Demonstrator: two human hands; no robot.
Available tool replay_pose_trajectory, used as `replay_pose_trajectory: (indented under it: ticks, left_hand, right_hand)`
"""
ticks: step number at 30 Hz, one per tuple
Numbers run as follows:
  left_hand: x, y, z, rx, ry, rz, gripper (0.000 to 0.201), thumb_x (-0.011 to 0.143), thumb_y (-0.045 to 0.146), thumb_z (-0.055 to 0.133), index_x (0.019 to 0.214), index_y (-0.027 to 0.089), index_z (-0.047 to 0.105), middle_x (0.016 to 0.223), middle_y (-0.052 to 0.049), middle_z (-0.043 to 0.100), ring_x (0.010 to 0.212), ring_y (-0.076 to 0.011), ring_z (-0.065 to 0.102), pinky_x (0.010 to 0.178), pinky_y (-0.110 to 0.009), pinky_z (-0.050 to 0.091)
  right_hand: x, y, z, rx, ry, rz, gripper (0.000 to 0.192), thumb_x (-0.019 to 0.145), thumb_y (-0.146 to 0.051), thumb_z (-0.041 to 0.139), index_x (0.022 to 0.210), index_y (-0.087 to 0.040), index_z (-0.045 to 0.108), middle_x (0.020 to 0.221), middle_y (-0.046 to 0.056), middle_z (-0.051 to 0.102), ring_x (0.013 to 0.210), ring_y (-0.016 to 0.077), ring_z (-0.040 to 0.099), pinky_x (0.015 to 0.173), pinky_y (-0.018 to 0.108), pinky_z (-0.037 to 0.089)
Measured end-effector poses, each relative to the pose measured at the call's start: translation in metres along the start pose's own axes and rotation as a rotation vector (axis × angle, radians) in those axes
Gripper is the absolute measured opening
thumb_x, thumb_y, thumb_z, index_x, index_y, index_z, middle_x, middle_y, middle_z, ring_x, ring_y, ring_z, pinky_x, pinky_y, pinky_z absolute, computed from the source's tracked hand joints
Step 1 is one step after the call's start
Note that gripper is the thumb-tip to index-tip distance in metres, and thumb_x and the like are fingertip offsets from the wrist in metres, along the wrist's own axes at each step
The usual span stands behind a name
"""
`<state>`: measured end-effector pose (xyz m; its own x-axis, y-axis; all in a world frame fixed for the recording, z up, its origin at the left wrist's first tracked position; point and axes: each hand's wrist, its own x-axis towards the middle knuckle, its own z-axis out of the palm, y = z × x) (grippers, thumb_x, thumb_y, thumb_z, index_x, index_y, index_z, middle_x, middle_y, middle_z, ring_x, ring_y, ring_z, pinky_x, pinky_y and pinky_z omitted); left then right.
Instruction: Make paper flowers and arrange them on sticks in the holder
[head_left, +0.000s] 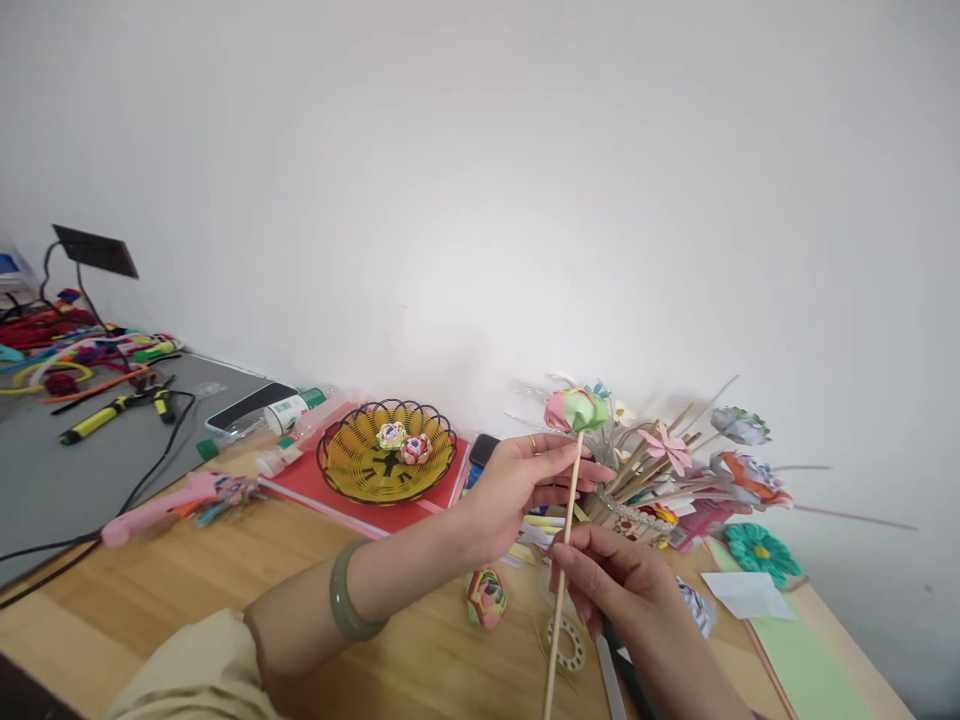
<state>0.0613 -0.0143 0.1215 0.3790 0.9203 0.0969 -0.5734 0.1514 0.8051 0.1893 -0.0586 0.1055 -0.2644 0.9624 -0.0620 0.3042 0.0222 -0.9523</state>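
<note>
A pink and green paper flower (576, 410) tops a thin wooden stick (568, 515) that stands nearly upright before me. Just below the bloom, my left hand (529, 475) pinches the stick, thumb in front and fingers behind it. Lower down, my right hand (611, 575) grips the same stick between thumb and fingers. Behind both hands a bunch of handmade flowers on stems, among them a pink flower (666, 449), leans in several directions; its holder is partly hidden. A folded paper rosette (487, 598) lies on the table below my left wrist.
A yellow woven basket (337, 470) with two paper rosettes sits on a red folder (300, 487). Left of it lie a pink glue gun (161, 508), pliers (97, 420) and black cables. A roll of tape (566, 645) is near my right hand, a teal flower (761, 553) farther right.
</note>
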Motion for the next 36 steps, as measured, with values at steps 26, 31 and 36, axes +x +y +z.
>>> replay_pose_trajectory:
  ticks: [26, 31, 36]
  left_hand:
    - [-0.002, 0.009, 0.006, 0.126, -0.304, 0.049, 0.058, 0.064, 0.005, 0.061, 0.118, 0.021, 0.048, 0.118, -0.007, 0.060, 0.107, -0.0187, 0.054, 0.093, -0.032, 0.036]
    - [0.005, -0.004, -0.009, 0.328, -0.089, -0.074, 0.038, 0.067, 0.007, 0.056, 0.103, 0.018, 0.057, 0.107, -0.009, 0.065, 0.101, -0.0186, 0.057, 0.088, -0.032, 0.038]
    - [0.016, -0.015, -0.016, 0.470, -0.069, -0.091, 0.021, 0.070, 0.012, 0.053, 0.087, 0.016, 0.063, 0.094, -0.007, 0.068, 0.093, -0.0168, 0.059, 0.082, -0.028, 0.040]
  right_hand:
    - [-0.008, 0.023, -0.027, -0.699, 0.408, -0.638, 0.021, 0.088, -0.029, 0.046, 0.073, -0.021, 0.056, 0.064, 0.000, 0.064, 0.053, 0.0122, 0.058, 0.049, 0.020, 0.045]
    - [-0.032, 0.022, -0.071, -0.743, 0.669, -0.504, 0.023, 0.084, -0.042, 0.049, 0.082, -0.023, 0.061, 0.070, 0.001, 0.070, 0.057, 0.0163, 0.065, 0.050, 0.024, 0.049]
    - [-0.048, 0.023, -0.113, -0.769, 0.970, -0.373, 0.035, 0.083, -0.050, 0.043, 0.092, -0.021, 0.061, 0.073, 0.004, 0.071, 0.065, 0.0221, 0.068, 0.055, 0.031, 0.052]
